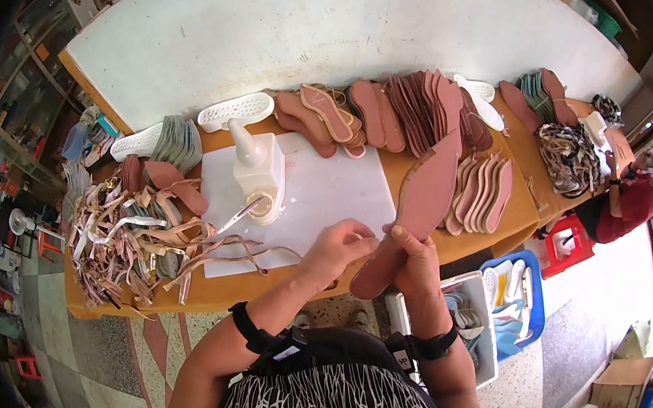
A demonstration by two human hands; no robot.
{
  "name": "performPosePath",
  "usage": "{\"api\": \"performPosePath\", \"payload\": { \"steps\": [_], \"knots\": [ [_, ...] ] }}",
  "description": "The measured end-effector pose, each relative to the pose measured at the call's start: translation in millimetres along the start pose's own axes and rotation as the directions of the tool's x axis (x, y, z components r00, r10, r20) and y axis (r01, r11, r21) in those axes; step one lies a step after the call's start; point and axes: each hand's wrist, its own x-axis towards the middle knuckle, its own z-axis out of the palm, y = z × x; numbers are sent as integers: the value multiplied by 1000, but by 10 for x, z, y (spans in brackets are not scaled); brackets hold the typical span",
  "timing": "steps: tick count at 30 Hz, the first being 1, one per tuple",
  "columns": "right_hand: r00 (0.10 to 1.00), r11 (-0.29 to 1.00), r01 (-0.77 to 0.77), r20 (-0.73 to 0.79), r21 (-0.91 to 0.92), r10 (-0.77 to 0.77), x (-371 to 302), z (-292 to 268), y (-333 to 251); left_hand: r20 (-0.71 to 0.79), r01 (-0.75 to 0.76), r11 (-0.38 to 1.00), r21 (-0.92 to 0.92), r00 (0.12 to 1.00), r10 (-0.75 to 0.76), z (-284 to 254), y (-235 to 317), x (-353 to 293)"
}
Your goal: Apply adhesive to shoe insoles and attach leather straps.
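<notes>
My right hand (416, 264) grips a reddish-brown shoe insole (430, 188) near its lower part, with the thumb on top. The insole is held tilted up above the table's front edge. Close to its left edge is my left hand (337, 250), fingers curled together in a pinch; anything between them is too small to make out. A white pot with a cone-shaped top (260, 166) stands beyond my left hand on a white board (337, 185). A brush (240, 216) leans out of the pot's front opening.
Tangled straps (137, 239) lie left. Stacked insoles (422, 106) and white soles (236, 111) line the back; fanned insoles (482, 194) lie right. Below stand a white crate (488, 359) and blue basket (538, 309). A person in red (634, 208) sits far right near a red stool (567, 246).
</notes>
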Motion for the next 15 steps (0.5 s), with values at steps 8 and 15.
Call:
{"api": "performPosePath", "payload": {
  "steps": [8,15],
  "knots": [
    [999,995,33,-15,97,-32,42,50,63,-1,-163,985,-56,987,163,-46,-108,29],
    [990,989,133,-54,68,-130,67,67,120,-29,-160,979,130,986,165,-32,-35,16]
  ]
}}
